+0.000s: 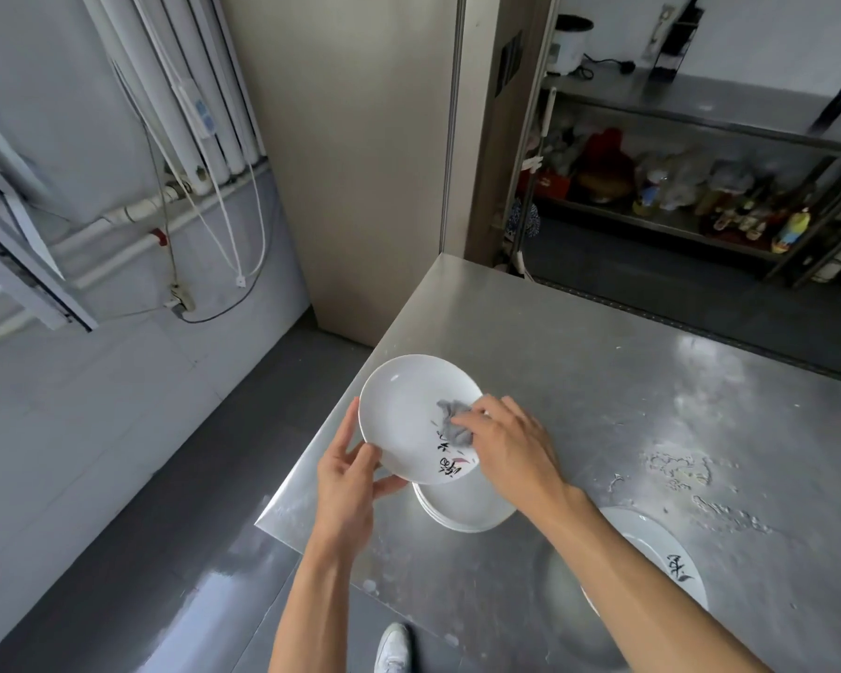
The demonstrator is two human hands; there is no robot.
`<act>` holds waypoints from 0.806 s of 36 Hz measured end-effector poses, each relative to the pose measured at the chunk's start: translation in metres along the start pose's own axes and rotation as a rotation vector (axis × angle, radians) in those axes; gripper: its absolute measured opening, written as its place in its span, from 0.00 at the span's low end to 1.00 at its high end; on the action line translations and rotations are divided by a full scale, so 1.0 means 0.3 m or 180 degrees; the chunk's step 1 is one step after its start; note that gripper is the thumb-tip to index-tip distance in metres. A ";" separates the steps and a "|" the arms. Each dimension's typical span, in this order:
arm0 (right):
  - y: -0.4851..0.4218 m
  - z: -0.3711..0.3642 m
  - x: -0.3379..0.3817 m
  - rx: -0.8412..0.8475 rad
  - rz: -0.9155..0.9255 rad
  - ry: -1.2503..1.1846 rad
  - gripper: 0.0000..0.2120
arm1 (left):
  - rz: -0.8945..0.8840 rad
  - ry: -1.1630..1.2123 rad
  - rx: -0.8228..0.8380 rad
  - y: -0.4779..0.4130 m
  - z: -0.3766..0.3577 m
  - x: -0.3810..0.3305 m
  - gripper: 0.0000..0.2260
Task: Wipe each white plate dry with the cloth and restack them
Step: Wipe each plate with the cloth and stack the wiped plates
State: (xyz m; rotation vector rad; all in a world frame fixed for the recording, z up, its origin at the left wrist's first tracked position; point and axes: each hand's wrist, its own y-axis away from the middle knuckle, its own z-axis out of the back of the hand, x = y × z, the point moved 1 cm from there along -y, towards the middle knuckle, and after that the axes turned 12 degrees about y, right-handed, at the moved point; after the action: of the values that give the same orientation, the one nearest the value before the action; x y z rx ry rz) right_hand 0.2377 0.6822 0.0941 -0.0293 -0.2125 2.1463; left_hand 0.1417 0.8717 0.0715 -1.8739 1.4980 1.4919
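A white plate [404, 410] with black brush marks on its face is held tilted above the steel table's near left corner. My left hand [348, 471] grips its lower left rim, thumb on the face and fingers behind. My right hand [503, 442] pinches a crumpled grey cloth [452, 422] and presses it on the plate's face. Below the held plate a short stack of white plates [462, 510] stands on the table. Another white plate [661, 558] with black marks lies at the near right, partly hidden by my right forearm.
The steel table [603, 381] has water drops and smears at its right side. Its left edge drops to a dark floor, where a white shoe [393, 648] shows. A steel shelf [700, 221] with bottles stands beyond the table. Pipes and cables run along the left wall.
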 end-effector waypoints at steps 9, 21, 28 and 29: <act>0.023 0.014 -0.089 0.0196 -0.1064 -0.0470 0.14 | -0.0114 0.0189 -0.0107 0.003 -0.005 -0.013 0.26; 0.080 0.006 0.050 -0.0810 0.0170 0.0042 0.12 | 0.0064 0.0460 -0.0101 0.002 -0.043 -0.003 0.23; 0.086 -0.003 0.014 -0.1002 0.0289 0.0270 0.06 | 0.0483 0.0174 -0.0062 -0.017 -0.030 0.016 0.18; 0.086 -0.004 0.009 -0.0958 0.0266 0.0288 0.06 | 0.0500 -0.0062 -0.0191 -0.022 -0.026 0.030 0.20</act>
State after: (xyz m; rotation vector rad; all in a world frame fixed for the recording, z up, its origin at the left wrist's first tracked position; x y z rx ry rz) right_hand 0.2151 0.6707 0.0890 -0.3134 -0.4868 2.1722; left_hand 0.1505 0.8638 0.0650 -1.8051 1.6420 1.6363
